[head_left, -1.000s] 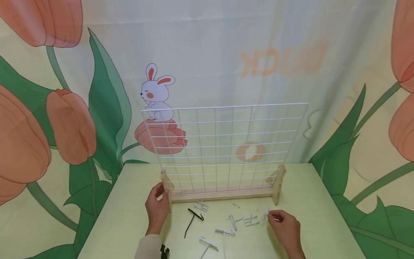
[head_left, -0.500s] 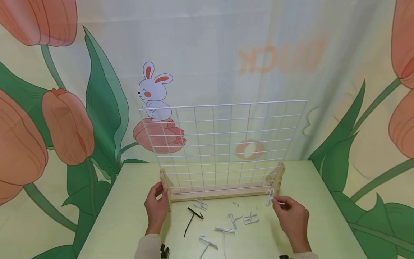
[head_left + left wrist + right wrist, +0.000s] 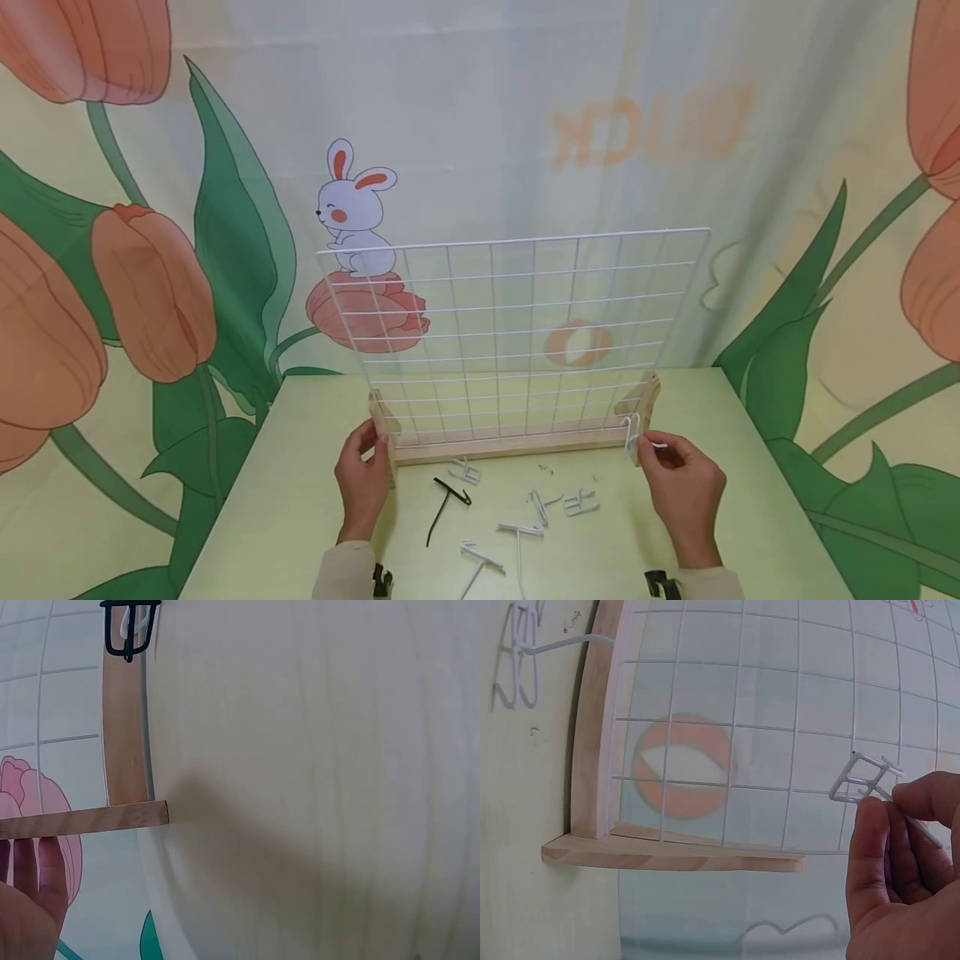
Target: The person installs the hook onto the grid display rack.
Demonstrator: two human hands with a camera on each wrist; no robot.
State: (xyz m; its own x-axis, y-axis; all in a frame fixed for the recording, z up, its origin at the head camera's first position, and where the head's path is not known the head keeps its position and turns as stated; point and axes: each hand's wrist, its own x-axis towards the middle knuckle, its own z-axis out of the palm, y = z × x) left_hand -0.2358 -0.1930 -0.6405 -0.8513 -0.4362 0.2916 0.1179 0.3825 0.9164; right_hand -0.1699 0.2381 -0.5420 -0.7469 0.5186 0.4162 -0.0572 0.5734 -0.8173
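Note:
A white wire grid panel stands upright in a wooden stand on the table. My left hand grips the stand's left end piece; in the left wrist view its fingers lie against that wooden piece. In the right wrist view, a small white wire hook with a squared frame is pinched between the thumb and fingers of my right hand. The head view puts this right hand just in front of the stand's right end piece, the hook raised before the grid's lower right corner.
Several white wire hooks lie on the table, among them one near the middle and another at right. A black hook lies near my left hand. A tulip-and-rabbit printed curtain hangs behind.
My right hand has lifted the white hook off the table and carried it away from me, up to the stand's right end. The left hand keeps its place on the stand.

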